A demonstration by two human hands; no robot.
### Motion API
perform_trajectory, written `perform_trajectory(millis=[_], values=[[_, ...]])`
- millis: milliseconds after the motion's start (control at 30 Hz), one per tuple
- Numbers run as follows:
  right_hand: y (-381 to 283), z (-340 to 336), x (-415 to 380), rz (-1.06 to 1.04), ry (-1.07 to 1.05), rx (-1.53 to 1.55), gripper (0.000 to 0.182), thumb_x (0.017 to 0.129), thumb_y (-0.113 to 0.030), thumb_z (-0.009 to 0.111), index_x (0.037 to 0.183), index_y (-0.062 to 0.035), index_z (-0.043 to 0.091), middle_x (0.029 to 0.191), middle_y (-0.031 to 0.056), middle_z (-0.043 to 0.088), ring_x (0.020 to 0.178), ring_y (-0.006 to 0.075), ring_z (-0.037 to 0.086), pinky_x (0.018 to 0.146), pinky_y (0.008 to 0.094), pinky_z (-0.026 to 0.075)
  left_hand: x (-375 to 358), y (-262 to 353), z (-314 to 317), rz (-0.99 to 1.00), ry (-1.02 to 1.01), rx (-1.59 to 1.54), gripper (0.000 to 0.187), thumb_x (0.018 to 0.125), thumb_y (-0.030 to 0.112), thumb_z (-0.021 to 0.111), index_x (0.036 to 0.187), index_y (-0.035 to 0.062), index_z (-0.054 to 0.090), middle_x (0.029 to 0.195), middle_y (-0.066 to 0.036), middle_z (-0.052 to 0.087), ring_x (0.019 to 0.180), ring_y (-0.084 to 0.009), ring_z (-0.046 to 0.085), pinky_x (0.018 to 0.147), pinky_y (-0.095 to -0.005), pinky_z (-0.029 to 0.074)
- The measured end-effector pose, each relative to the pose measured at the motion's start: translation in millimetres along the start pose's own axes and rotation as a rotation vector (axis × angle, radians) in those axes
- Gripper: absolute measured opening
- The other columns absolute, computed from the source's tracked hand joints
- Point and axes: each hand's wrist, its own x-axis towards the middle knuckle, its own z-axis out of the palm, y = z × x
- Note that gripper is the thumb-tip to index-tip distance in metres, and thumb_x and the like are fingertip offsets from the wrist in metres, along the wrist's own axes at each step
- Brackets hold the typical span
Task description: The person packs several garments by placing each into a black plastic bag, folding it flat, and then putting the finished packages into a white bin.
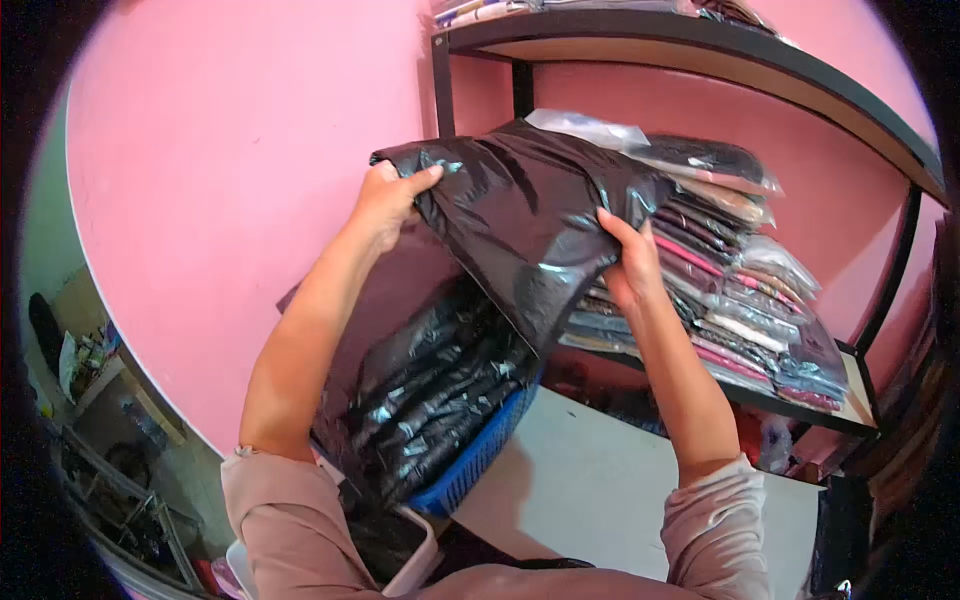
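Note:
A shiny black plastic bag (pixel 530 200) is stretched between my two hands, raised in front of me. My left hand (pixel 392 200) grips its left edge, thumb on top. On the right side, my right hand (pixel 632 262) pinches the plastic with the thumb in front and the other fingers mostly behind it. Below the bag sits a blue basket (pixel 478 450) holding a stack of folded black plastic bags (pixel 430 390). Part of that stack is covered by the raised bag and my left forearm.
A black-framed shelf (pixel 640 35) stands against the pink wall (pixel 250 120). Stacks of clothes in clear wrappers (pixel 745 310) fill its lower level. A white tabletop (pixel 590 480) lies beside the basket. At far left, a metal frame (pixel 130 500) stands on the floor.

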Motion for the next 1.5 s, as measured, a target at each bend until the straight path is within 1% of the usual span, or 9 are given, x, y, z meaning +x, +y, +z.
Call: perform_trajectory(millis=[367, 667, 800, 933, 1067, 1200, 1233, 1400, 1500], values=[[181, -15, 113, 0.25, 0.586, -0.492, 0.073, 0.063, 0.0, 0.07, 0.117, 0.0057, 0.021, 0.108, 0.0211, 0.046, 0.089, 0.0289, 0.054, 0.072, 0.0421, 0.049, 77, -149, -97, -0.507, 0.431, 0.233, 0.048, 0.074, 0.003, 0.064, 0.112, -0.0108, 0.038, 0.109, -0.019, 0.05, 0.09, -0.0268, 0.057, 0.071, -0.0405, 0.052], [129, -16, 65, 0.255, 0.306, -0.366, 0.085, 0.07, -0.003, 0.066, 0.128, -0.0009, 0.004, 0.104, 0.0214, 0.05, 0.082, 0.0219, 0.055, 0.066, 0.0309, 0.047, 71, -148, -111, -0.552, 0.398, 0.222, 0.074, 0.07, 0.003, 0.069, 0.122, -0.0142, 0.02, 0.104, -0.021, 0.049, 0.078, -0.025, 0.059, 0.062, -0.0325, 0.056], [104, -77, -16, 0.02, 0.16, -0.432, 0.076, 0.076, -0.001, 0.061, 0.13, -0.0052, 0.007, 0.092, 0.0133, 0.056, 0.077, 0.0161, 0.056, 0.066, 0.026, 0.047, 1, -80, -74, -0.112, 0.165, 0.84, 0.082, 0.073, 0.009, 0.065, 0.128, -0.0118, 0.008, 0.095, -0.025, 0.057, 0.084, -0.0263, 0.06, 0.072, -0.0339, 0.05], [98, -220, -140, 0.125, -0.056, -0.685, 0.045, 0.081, -0.006, 0.056, 0.119, -0.0053, 0.033, 0.082, 0.0049, 0.056, 0.073, 0.0112, 0.052, 0.064, 0.0241, 0.043, -89, -55, -50, 0.202, -0.142, 1.06, 0.056, 0.076, 0.018, 0.062, 0.124, 0.0018, 0.04, 0.102, -0.022, 0.057, 0.095, -0.0267, 0.057, 0.084, -0.0342, 0.044], [76, -377, -331, 0.439, 0.354, -1.519, 0.027, 0.074, -0.011, 0.061, 0.097, 0.002, 0.055, 0.087, 0.0121, 0.06, 0.08, 0.0196, 0.058, 0.067, 0.0296, 0.048, -182, -18, 1, 0.292, -0.307, 1.28, 0.051, 0.07, 0.029, 0.066, 0.112, 0.0045, 0.052, 0.119, -0.019, 0.047, 0.113, -0.0341, 0.043, 0.094, -0.0487, 0.032], [11, -465, -474, 0.273, 0.908, -1.399, 0.024, 0.067, -0.005, 0.053, 0.089, 0.0053, 0.053, 0.079, 0.0232, 0.056, 0.071, 0.0381, 0.054, 0.064, 0.0471, 0.044, -223, -44, 22, 0.212, -0.734, 0.777, 0.044, 0.072, 0.029, 0.067, 0.107, 0.0059, 0.056, 0.113, -0.015, 0.053, 0.108, -0.0301, 0.048, 0.093, -0.0415, 0.036], [-19, -432, -482, 0.061, 0.464, -2.286, 0.018, 0.069, -0.004, 0.05, 0.084, 0.005, 0.052, 0.073, 0.0223, 0.054, 0.067, 0.0387, 0.051, 0.062, 0.0481, 0.041, -235, -61, 32, 0.067, -0.784, 0.573, 0.043, 0.072, 0.03, 0.067, 0.106, 0.0043, 0.057, 0.112, -0.015, 0.054, 0.107, -0.0292, 0.05, 0.092, -0.0382, 0.037], [-88, -492, -563, 0.142, 0.946, -1.769, 0.054, 0.068, -0.029, 0.066, 0.105, 0.0059, 0.048, 0.104, 0.0298, 0.049, 0.102, 0.0399, 0.046, 0.084, 0.0447, 0.04, -321, -203, 109, -0.267, -1.057, 0.469, 0.048, 0.075, 0.03, 0.064, 0.112, 0.0017, 0.052, 0.111, -0.02, 0.053, 0.106, -0.0302, 0.05, 0.091, -0.0346, 0.038], [-130, -494, -571, 0.684, 0.658, -2.162, 0.098, 0.051, -0.059, 0.07, 0.123, -0.0011, 0.037, 0.126, 0.0289, 0.032, 0.114, 0.0424, 0.035, 0.09, 0.0461, 0.037, -374, -282, 168, -0.368, -1.188, 0.487, 0.058, 0.07, 0.029, 0.068, 0.118, 0.0028, 0.048, 0.117, -0.02, 0.05, 0.11, -0.0323, 0.047, 0.093, -0.0342, 0.036]])
